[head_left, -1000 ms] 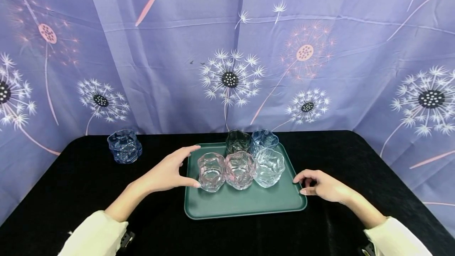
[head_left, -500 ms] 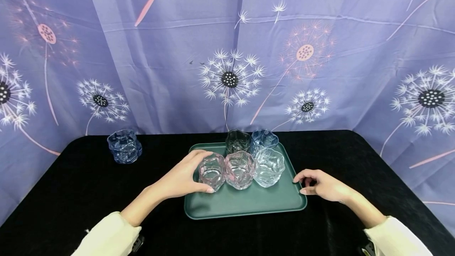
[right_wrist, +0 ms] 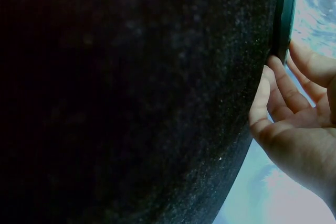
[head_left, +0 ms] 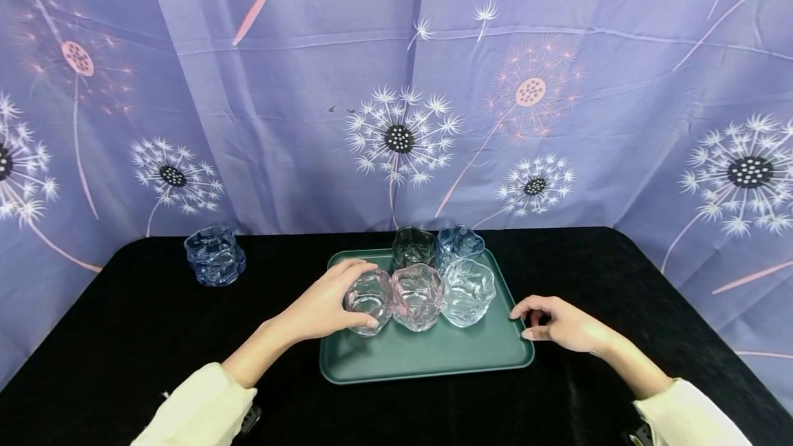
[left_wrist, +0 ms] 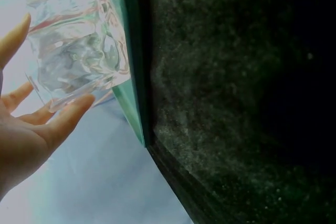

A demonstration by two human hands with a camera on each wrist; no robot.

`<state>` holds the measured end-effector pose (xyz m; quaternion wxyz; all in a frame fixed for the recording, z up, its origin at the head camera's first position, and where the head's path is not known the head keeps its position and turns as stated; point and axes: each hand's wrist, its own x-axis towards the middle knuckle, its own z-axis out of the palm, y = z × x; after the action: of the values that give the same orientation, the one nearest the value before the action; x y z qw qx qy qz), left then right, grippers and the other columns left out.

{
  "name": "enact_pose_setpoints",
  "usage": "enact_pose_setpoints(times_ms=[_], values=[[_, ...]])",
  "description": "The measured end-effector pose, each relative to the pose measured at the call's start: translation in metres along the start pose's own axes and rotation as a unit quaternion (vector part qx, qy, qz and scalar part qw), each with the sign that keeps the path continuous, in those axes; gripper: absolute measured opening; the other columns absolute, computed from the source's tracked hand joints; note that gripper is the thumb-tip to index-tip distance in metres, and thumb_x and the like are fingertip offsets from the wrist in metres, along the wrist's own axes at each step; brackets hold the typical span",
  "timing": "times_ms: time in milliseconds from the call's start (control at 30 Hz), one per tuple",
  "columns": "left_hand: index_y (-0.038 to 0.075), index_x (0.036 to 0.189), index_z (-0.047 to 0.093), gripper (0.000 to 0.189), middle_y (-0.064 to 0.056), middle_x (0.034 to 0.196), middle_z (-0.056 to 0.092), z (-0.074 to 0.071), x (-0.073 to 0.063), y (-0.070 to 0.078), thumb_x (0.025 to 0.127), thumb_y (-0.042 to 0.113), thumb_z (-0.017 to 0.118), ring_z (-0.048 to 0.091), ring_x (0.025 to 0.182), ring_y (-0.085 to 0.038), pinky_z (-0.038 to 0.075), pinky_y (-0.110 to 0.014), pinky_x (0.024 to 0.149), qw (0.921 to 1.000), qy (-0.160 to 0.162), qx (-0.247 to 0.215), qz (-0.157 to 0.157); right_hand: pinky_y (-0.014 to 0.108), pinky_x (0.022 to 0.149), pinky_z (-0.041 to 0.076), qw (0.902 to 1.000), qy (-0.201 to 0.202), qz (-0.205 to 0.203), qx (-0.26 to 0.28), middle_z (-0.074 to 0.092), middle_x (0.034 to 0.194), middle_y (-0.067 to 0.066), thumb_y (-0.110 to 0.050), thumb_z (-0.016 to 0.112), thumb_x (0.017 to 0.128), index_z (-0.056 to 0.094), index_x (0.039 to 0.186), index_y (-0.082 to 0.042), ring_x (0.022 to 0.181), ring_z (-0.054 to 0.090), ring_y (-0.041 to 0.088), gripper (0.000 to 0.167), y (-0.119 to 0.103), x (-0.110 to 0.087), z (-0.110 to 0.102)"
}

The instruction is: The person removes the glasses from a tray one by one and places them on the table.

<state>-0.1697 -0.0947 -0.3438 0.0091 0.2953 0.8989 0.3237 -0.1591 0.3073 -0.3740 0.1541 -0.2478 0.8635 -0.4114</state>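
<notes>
We find the leftmost glass (head_left: 369, 300) upright on the left part of the green tray (head_left: 427, 356). The left hand (head_left: 322, 305) grips it from the left side: the thumb lies across the near side, the fingers reach round the far side, and the forearm slants in from the lower left. The right hand (head_left: 560, 323) holds the tray's right rim between bent fingers and thumb.

We count five glasses on the tray. Just beside the gripped one stands a pink glass (head_left: 418, 305), then a clear glass (head_left: 469, 298); behind these are a dark glass (head_left: 414, 248) and a blue glass (head_left: 460, 243).

Well apart, to the left on the black table (head_left: 111, 343), we note blue glassware (head_left: 215, 260). A purple dandelion-print curtain (head_left: 297, 122) hangs behind.
</notes>
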Motion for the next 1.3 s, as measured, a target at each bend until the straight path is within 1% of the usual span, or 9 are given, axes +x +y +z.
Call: enact_pose_setpoints(times_ms=[133, 267, 500, 700, 1000, 1300], values=[[0.010, 0.134, 0.044, 0.076, -0.015, 0.135, 0.040, 0.0002, 0.0023, 0.0000, 0.071, 0.033, 0.078, 0.039, 0.122, -0.030, 0.036, -0.049, 0.096, 0.9999, -0.005, 0.004, 0.008, 0.023, 0.053, 0.043, 1.0000, -0.001, -0.006, 0.005, 0.051, 0.075, 0.005, -0.005, 0.064, 0.083, 0.058, 0.105, 0.003, 0.065, 0.046, 0.007, 0.024, 0.0013, -0.0007, -0.0003], [0.007, 0.133, 0.044, 0.076, -0.015, 0.134, 0.041, 0.0005, 0.0038, 0.0002, 0.070, 0.032, 0.079, 0.041, 0.120, -0.029, 0.036, -0.047, 0.095, 0.9999, -0.007, 0.003, 0.012, 0.022, 0.053, 0.043, 0.9999, -0.002, -0.009, 0.008, 0.051, 0.076, 0.005, -0.005, 0.064, 0.083, 0.058, 0.105, 0.003, 0.065, 0.047, 0.006, 0.024, 0.0020, 0.0001, 0.0001], [0.009, 0.134, 0.044, 0.075, -0.011, 0.131, 0.043, 0.0012, 0.0058, 0.0020, 0.070, 0.028, 0.079, 0.042, 0.119, -0.027, 0.038, -0.046, 0.093, 1.0000, -0.009, 0.003, 0.003, 0.022, 0.053, 0.043, 1.0000, -0.002, -0.005, 0.006, 0.051, 0.076, 0.006, -0.005, 0.064, 0.082, 0.058, 0.105, 0.003, 0.065, 0.046, 0.007, 0.024, 0.0012, -0.0001, -0.0002], [0.009, 0.131, 0.047, 0.072, -0.011, 0.127, 0.045, 0.0005, 0.0063, 0.0032, 0.069, 0.025, 0.079, 0.045, 0.116, -0.027, 0.040, -0.045, 0.092, 1.0000, -0.004, -0.002, 0.004, 0.023, 0.054, 0.043, 0.9999, -0.004, -0.004, 0.010, 0.051, 0.078, 0.007, -0.004, 0.064, 0.082, 0.058, 0.105, 0.003, 0.066, 0.046, 0.007, 0.025, 0.0019, 0.0003, 0.0003], [0.008, 0.130, 0.048, 0.073, -0.011, 0.126, 0.047, -0.0006, 0.0081, 0.0029, 0.067, 0.026, 0.080, 0.047, 0.113, -0.026, 0.041, -0.045, 0.090, 1.0000, -0.006, 0.002, 0.006, 0.022, 0.051, 0.042, 0.9999, -0.004, -0.007, 0.007, 0.051, 0.077, 0.007, -0.005, 0.064, 0.082, 0.058, 0.105, 0.003, 0.065, 0.046, 0.007, 0.025, 0.0012, 0.0001, 0.0005], [0.009, 0.128, 0.050, 0.072, -0.009, 0.125, 0.049, -0.0039, 0.0099, 0.0026, 0.066, 0.027, 0.081, 0.050, 0.110, -0.027, 0.043, -0.043, 0.088, 1.0000, -0.002, 0.002, 0.003, 0.022, 0.053, 0.043, 0.9999, -0.002, -0.004, 0.009, 0.051, 0.078, 0.008, -0.005, 0.064, 0.082, 0.058, 0.105, 0.003, 0.066, 0.047, 0.007, 0.025, 0.0009, -0.0002, 0.0006]])
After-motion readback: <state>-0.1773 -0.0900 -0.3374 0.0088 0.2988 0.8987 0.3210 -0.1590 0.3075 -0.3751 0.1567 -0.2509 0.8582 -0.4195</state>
